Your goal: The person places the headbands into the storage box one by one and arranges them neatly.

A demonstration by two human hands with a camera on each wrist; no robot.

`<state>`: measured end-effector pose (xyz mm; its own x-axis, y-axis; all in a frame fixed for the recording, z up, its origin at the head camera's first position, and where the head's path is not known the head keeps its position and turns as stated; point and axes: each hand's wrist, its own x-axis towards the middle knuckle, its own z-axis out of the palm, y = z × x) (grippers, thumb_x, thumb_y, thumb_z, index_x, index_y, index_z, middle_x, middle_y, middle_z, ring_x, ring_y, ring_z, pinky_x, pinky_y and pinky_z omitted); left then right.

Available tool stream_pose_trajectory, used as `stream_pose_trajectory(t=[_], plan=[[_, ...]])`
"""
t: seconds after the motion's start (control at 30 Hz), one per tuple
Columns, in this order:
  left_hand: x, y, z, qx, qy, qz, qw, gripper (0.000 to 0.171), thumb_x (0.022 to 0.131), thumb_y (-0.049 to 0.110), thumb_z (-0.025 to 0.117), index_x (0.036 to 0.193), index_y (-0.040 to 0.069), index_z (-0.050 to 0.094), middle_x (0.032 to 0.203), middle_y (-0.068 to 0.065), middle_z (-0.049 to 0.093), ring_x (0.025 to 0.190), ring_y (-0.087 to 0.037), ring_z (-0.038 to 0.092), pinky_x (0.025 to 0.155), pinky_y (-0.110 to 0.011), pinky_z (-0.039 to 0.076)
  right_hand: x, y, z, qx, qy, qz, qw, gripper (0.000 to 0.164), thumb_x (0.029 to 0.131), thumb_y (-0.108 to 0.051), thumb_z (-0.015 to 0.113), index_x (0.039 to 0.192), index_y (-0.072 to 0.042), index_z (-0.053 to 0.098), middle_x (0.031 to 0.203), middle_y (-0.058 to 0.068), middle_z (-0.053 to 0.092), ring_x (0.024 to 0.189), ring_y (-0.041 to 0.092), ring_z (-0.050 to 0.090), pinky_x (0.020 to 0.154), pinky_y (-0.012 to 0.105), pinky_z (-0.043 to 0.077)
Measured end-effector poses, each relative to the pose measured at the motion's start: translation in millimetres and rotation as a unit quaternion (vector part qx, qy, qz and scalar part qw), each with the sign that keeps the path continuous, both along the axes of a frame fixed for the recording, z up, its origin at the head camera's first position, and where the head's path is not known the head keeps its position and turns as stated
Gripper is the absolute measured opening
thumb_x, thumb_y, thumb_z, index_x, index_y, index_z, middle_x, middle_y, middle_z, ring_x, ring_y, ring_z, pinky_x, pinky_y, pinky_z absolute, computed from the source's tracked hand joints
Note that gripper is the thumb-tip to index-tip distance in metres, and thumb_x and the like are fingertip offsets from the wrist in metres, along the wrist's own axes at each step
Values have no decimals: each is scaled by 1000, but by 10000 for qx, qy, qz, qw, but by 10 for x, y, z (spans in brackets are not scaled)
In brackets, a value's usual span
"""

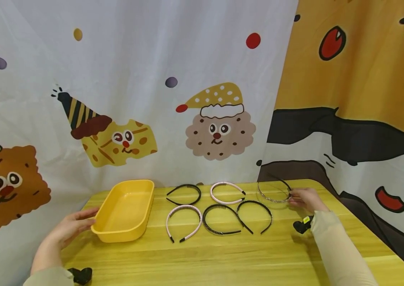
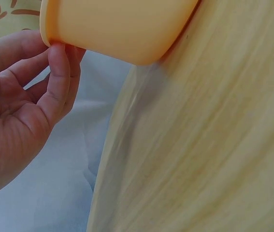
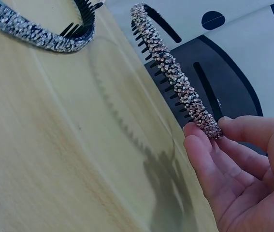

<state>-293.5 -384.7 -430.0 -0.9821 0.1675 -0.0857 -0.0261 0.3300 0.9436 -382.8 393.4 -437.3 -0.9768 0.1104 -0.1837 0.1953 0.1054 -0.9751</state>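
Silver glitter crusted the headband that the right hand held near the desk's far right corner, and a toothed shadow lying apart from it showed that it was off the surface. The thumb and fingers were nearly together, pinching one side of the band towards the lower end of its sparkling stretch. It looked light and springy, probably thin plastic, with a rough coat that should grip well but might shed under rubbing. The outer face or the plain black legs seemed the best places to hold, since the inner comb teeth could snag. At the other side, the left hand had bent fingers at the rim of the yellow tray, with only a small gap around the lip. That tray looked light, stiff and smooth, so its rim seemed a sounder hold than the slick wall. Between the hands lay two pink headbands and three black headbands; two black ones in the front row were so close that touching or overlapping could not be told. Behind them the curtain hung close to the desk's back edge, and the tray sat near the left edge. More room for moving lay along the near side of the desk.
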Motion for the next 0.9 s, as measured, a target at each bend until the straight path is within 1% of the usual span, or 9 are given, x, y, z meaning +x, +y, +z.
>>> stream_pose_trajectory(t=[0.1,0.17,0.23,0.37,0.5,0.6,0.7,0.83,0.9], plan=[[22,1,-22,16,33,-4,10000,64,98,11,56,145,-16,23,145,-35,34,102,-1,59,88,-28,51,-6,-7,16,114,61,125,9998,61,100,-10,50,145,18,19,104,14,62,77,14,69,79,34,56],[35,-1,-35,5,60,-21,10000,63,98,10,56,144,-18,24,144,-36,33,102,-1,59,88,-27,51,4,-24,37,142,74,144,9998,61,100,-10,50,146,17,20,108,16,61,77,14,69,81,35,56],[38,-6,-43,-37,66,-70,9999,63,99,10,55,144,-18,23,145,-37,32,102,-1,58,88,-27,51,17,-44,60,121,75,200,9997,60,101,-10,48,147,15,19,105,14,62,77,14,69,83,36,55],[10,-9,-32,-34,3,36,10000,65,98,13,57,146,-16,23,146,-34,32,100,3,57,87,-24,50,46,-87,115,-67,106,167,9998,58,100,-7,49,147,15,21,92,6,65,75,16,70,81,36,56],[-10,-7,-19,-65,113,25,9999,65,98,15,58,146,-15,24,146,-34,32,99,4,57,86,-23,51,68,-111,171,-102,219,213,9995,57,100,-4,49,146,16,22,94,9,67,76,17,70,82,36,55],[-2,-7,-16,-86,176,-71,9998,65,99,14,56,145,-17,23,145,-36,31,100,2,58,86,-24,51,74,-122,197,66,294,306,9991,57,101,-6,48,146,17,21,96,8,66,78,16,70,84,37,54],[16,-1,-12,-21,57,27,10000,65,98,14,57,146,-15,24,146,-34,32,99,2,58,86,-24,51,61,-145,202,169,329,309,9988,55,101,-6,49,145,17,24,94,6,65,78,16,70,84,39,54],[18,14,4,-36,-17,58,10000,65,98,15,58,146,-15,24,146,-33,33,98,2,58,88,-27,51,41,-183,201,231,345,334,9986,55,101,-7,51,144,17,27,94,5,64,77,16,70,84,39,55],[16,16,5,-71,5,29,10000,65,99,15,57,146,-16,23,146,-34,32,99,2,58,88,-28,51,28,-200,201,219,343,366,9985,55,100,-7,51,143,18,27,92,5,65,77,16,70,83,38,55]])
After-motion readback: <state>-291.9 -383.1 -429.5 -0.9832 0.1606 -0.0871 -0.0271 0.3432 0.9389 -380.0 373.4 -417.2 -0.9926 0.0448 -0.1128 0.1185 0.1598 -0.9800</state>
